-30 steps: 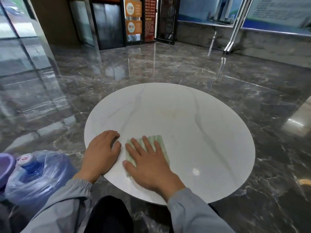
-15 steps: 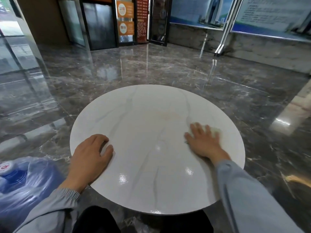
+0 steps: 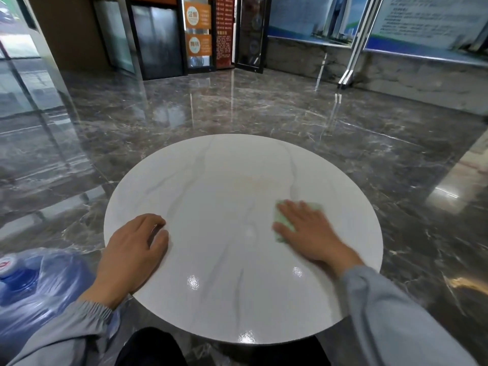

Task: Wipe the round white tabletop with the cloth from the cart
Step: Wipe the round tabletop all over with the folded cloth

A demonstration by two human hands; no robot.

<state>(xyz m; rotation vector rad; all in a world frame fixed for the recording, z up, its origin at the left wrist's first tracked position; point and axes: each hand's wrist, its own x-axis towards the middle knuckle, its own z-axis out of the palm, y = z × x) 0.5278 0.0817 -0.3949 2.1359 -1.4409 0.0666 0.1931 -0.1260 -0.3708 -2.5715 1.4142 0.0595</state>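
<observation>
Green cloth [image 3: 286, 225], flat under right hand [image 3: 310, 233]

Glossy dark marble floor [image 3: 264, 112], glass doors [image 3: 155, 40]

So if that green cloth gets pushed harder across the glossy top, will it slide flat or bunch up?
The cloth looks thin and floppy, lying flat under the right hand, so it probably slides while the palm spreads it. The tabletop shows sharp glare, likely slick, so little drag. Uncovered edges beyond the fingers may fold over.
</observation>
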